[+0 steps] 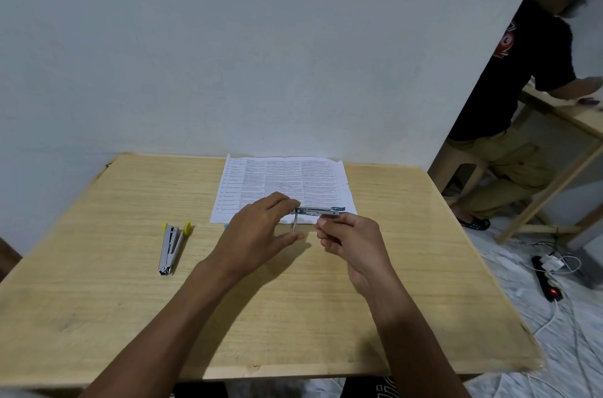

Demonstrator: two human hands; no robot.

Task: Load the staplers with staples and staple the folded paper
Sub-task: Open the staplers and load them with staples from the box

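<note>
pale wood-grain table (326, 299) fills the lower view, its far edge pushed against a plain grey-white wall (228, 39). to the right the wall ends at an opening, where another person (515, 110) in a black shirt sits at a second wooden table (561, 117); a power strip (548, 280) with a red light and loose cables lie on white floor covering there.

a printed sheet of paper (284, 182) lies flat at the table's far middle. just above its near edge, a teal-tipped stapler (318, 211) is held open, its long metal channel running left to right with the teal end pointing right and a thin arm hanging down from the left end. the left hand (261, 228) pinches that left end with its fingertips. the right hand (349, 241) is curled with thumb and fingers together just below the channel's right part; what it pinches is too small to tell.

well to the left, a yellow-tipped stapler (171, 249) lies on the table, splayed open, long axis running near to far, yellow ends pointing away.
</note>
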